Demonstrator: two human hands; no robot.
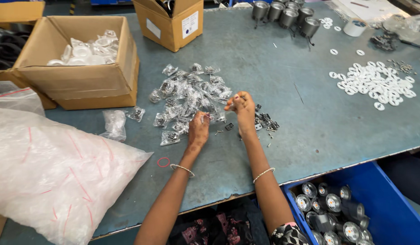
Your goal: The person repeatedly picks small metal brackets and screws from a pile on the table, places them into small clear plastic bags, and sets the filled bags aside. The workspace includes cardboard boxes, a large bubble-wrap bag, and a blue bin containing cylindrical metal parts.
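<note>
Left hand: fingers closed on a small clear packet, held just above the counter.
Right hand: fingers pinched, apparently on a tiny part; too small to confirm.
Packet pile: just beyond both hands.
Loose dark parts: beside the right fingers.

- Pile of small bags lies just beyond the left hand.
- Loose clips lie right of the right hand.
- Open carton sits far left; washers far right.
</note>
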